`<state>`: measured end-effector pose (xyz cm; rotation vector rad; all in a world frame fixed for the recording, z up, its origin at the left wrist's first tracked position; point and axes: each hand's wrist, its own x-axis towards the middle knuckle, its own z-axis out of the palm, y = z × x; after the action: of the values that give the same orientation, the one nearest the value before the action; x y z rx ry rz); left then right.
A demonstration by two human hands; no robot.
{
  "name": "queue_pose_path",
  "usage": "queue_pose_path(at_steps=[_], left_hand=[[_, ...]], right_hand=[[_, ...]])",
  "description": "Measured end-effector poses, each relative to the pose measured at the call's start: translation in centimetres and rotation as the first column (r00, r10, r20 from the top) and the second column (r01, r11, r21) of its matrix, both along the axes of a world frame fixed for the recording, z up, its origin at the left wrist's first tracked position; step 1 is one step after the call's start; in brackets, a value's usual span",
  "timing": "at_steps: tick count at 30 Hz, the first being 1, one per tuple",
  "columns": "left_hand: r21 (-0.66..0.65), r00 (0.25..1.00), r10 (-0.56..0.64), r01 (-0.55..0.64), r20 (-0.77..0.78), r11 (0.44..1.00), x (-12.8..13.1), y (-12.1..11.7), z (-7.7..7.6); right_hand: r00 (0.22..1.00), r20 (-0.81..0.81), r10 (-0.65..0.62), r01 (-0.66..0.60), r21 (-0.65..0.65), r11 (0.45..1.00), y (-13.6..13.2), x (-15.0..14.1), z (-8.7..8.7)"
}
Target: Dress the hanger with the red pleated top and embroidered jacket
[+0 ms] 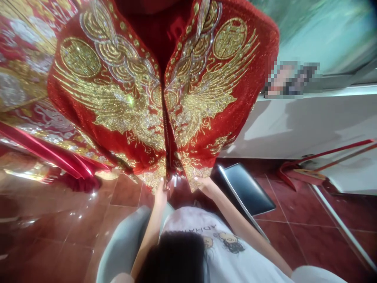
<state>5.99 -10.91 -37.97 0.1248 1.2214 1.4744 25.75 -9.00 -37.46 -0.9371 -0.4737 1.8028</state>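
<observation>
A red jacket point(132, 114) with gold and silver embroidery hangs in front of me, its front parted down the middle. My left hand point(160, 192) is closed on the lower corner of the left front panel. At the lower edge of the right front panel, my right hand point(206, 185) pinches the embroidered hem between thumb and fingers. Both arms reach forward, and the hands are a short way apart on either side of the opening. The fingertips behind the cloth are hidden.
More embroidered red and gold garments point(20, 78) hang at the left, beside a shiny red cloth point(70, 165). A black panel with a metal edge point(250, 190) stands low on the right. Farther right, a red dustpan point(287, 175) rests on the tiled floor point(297, 239) near the white wall point(294, 125).
</observation>
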Motion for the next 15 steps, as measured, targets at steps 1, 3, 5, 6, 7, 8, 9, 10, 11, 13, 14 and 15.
queue_pose_path(at_steps=[1, 3, 5, 6, 7, 8, 9, 10, 11, 13, 14, 15], left_hand=[[0.002, 1.0, 0.022, -0.022, -0.015, 1.0, 0.3, 0.0, 0.1], [0.011, 0.997, 0.066, -0.066, -0.046, 0.998, 1.0, 0.2, 0.5], [0.022, 0.994, 0.086, -0.084, -0.073, 0.996, 1.7, 0.4, 0.8], [0.026, 0.993, 0.086, -0.084, -0.084, 0.996, 2.0, 0.5, 0.9], [0.029, 0.992, 0.083, -0.08, -0.093, 0.996, 2.2, 0.6, 1.0], [0.032, 0.992, 0.076, -0.073, -0.101, 0.997, 2.3, 0.6, 1.0], [0.032, 0.992, 0.065, -0.062, -0.109, 0.998, 2.4, 0.7, 1.0], [0.03, 0.992, 0.051, -0.048, -0.118, 0.998, 2.5, 0.7, 1.0], [0.026, 0.991, 0.034, -0.031, -0.128, 0.999, 2.6, 0.6, 0.9], [0.01, 0.987, 0.003, -0.001, -0.161, 1.0, 2.7, 0.4, 0.8], [-0.001, 0.983, -0.012, 0.012, -0.185, 1.0, 2.7, 0.2, 0.8], [-0.011, 0.977, -0.023, 0.021, -0.21, 1.0, 2.8, 0.1, 0.8]], right_hand=[[1.0, -0.001, -0.001, 0.001, 0.018, 1.0, -0.3, -0.1, 0.5], [0.999, 0.014, -0.032, 0.031, 0.058, 0.998, -0.6, -0.4, 1.2], [0.996, 0.04, -0.083, 0.079, 0.084, 0.993, -0.8, -1.2, 1.3], [0.993, 0.051, -0.111, 0.106, 0.093, 0.99, -0.9, -1.7, 1.2], [0.99, 0.058, -0.132, 0.126, 0.096, 0.987, -0.9, -2.2, 1.0], [0.987, 0.065, -0.148, 0.141, 0.095, 0.985, -1.0, -2.7, 0.8], [0.984, 0.08, -0.159, 0.151, 0.09, 0.984, -1.0, -3.1, 0.6], [0.978, 0.117, -0.174, 0.165, 0.084, 0.983, -1.0, -3.5, 0.4], [0.966, 0.171, -0.192, 0.181, 0.078, 0.98, -1.1, -3.8, 0.2], [0.931, 0.283, -0.231, 0.218, 0.075, 0.973, -1.1, -4.1, 0.2], [0.914, 0.323, -0.246, 0.233, 0.079, 0.969, -1.1, -4.2, 0.3], [0.905, 0.343, -0.252, 0.237, 0.086, 0.968, -1.1, -4.3, 0.5]])
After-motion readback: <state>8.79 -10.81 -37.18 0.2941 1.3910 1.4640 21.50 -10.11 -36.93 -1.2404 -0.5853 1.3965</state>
